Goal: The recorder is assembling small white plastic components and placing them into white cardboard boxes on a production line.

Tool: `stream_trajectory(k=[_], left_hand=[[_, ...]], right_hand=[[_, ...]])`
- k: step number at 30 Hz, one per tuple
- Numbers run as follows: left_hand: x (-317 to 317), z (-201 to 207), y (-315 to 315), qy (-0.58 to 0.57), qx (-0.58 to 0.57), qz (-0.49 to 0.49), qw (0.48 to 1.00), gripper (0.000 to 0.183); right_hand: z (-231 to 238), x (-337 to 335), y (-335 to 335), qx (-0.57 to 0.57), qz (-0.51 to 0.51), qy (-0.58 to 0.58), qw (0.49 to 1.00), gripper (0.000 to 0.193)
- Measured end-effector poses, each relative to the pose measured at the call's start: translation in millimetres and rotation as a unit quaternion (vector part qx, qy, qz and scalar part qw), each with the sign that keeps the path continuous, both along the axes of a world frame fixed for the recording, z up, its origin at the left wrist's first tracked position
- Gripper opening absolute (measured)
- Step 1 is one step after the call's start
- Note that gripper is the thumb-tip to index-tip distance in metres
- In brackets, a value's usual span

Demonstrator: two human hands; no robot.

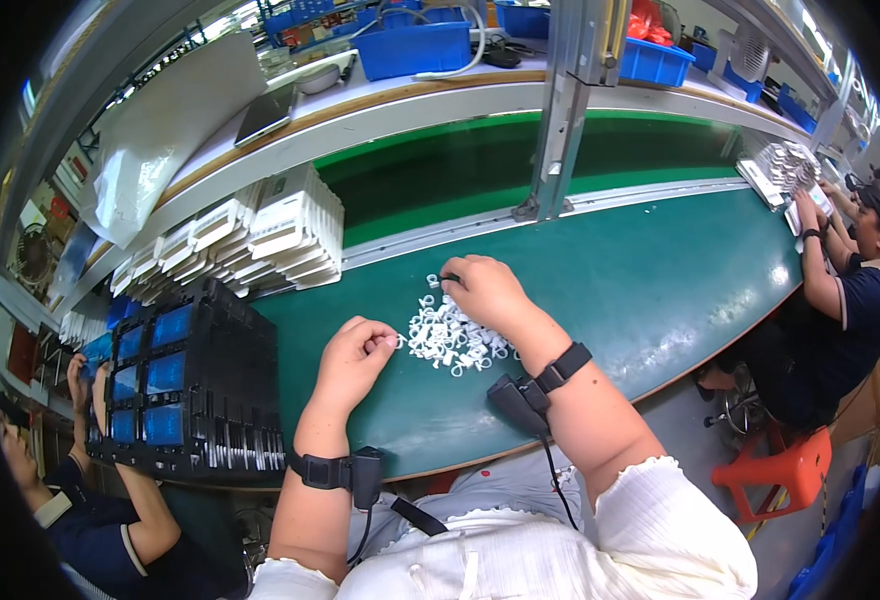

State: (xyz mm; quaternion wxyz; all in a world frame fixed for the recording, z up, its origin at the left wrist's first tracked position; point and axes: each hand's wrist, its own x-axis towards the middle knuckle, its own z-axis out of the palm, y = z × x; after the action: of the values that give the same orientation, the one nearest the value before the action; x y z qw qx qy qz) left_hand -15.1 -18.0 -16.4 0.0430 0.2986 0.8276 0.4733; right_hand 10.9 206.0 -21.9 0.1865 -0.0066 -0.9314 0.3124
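A pile of small white ring-shaped plastic parts [450,338] lies on the green tabletop between my hands. At the pile's left edge, my left hand [353,352] is closed in a pinch, with a small white ring part [400,341] at its fingertips. My right hand [490,292] reaches over the far side of the pile, palm down and fingers bent together. A small black piece [451,278] shows at its fingertips, its kind too small to tell. Just left of it sits a single white ring part [433,281]. Black straps with small boxes circle both my wrists.
At the left stands a black rack [230,390] with blue panels; behind it, stacked white flat boxes [295,225]. A metal post [560,130] rises at the far edge under a shelf with blue bins [415,50]. Co-workers sit at both sides, a red stool [775,470] at right.
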Motion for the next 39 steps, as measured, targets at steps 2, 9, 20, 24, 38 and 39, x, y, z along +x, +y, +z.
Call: stream_trajectory(k=[2,9,20,24,38,39], left_hand=[[0,2,1,-0.004,-0.001,-0.002,1.000,0.006],[-1,-4,-4,0.036,0.002,-0.012,0.999,0.007],[-2,-4,-5,0.023,-0.007,0.004,1.000,0.009],[-4,-6,-4,0.030,-0.005,-0.007,1.000,0.009],[-1,-7,-6,0.044,0.006,-0.015,0.999,0.008],[-2,-8,-6,0.045,0.009,-0.011,0.999,0.008]], right_hand=[[0,1,0,0.007,-0.008,0.004,1.000,0.016],[4,2,-2,0.004,-0.001,-0.011,1.000,0.019],[12,3,-8,-0.002,0.001,-0.021,1.000,0.020],[13,5,-8,0.004,0.009,-0.020,1.000,0.020],[11,4,-11,-0.005,-0.002,-0.028,1.000,0.018],[12,4,-11,-0.001,-0.001,-0.027,1.000,0.020]])
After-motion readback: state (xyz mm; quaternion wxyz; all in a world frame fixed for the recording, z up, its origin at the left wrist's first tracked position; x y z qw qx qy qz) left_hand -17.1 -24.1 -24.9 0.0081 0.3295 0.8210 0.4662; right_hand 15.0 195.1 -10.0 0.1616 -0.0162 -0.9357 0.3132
